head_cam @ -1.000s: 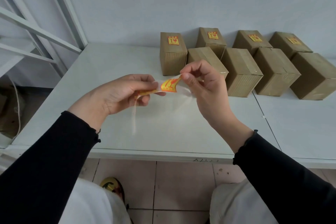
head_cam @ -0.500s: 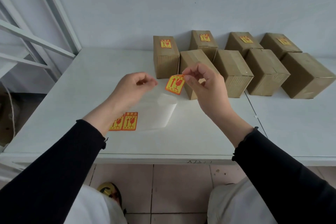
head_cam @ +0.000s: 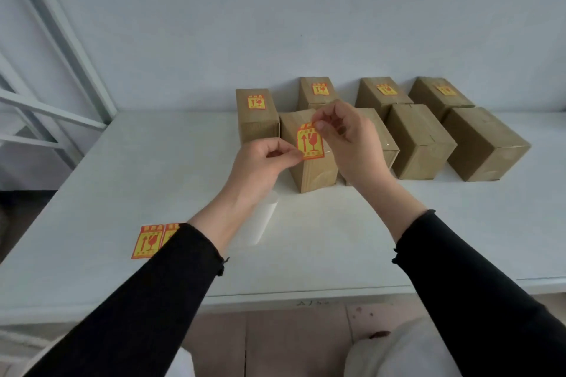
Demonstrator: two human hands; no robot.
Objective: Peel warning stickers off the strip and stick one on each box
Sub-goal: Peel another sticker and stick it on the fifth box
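1. The sticker [head_cam: 310, 141] is judged thin, limp and feather-light, tacky on its back; it is best held by opposite edges only, so it neither curls nor sticks to skin.
2. It is yellow with an orange border, an up-arrow and a broken-glass symbol.
3. Location: just above the top of the nearest left box [head_cam: 309, 159] in the front row.
4. Right hand [head_cam: 346, 138] pinches its far right corner; left hand [head_cam: 263, 162] pinches its near left corner.
5. Four far boxes are labelled; three front boxes to the right are bare. The strip [head_cam: 153, 240] lies near left on the table [head_cam: 122, 168].
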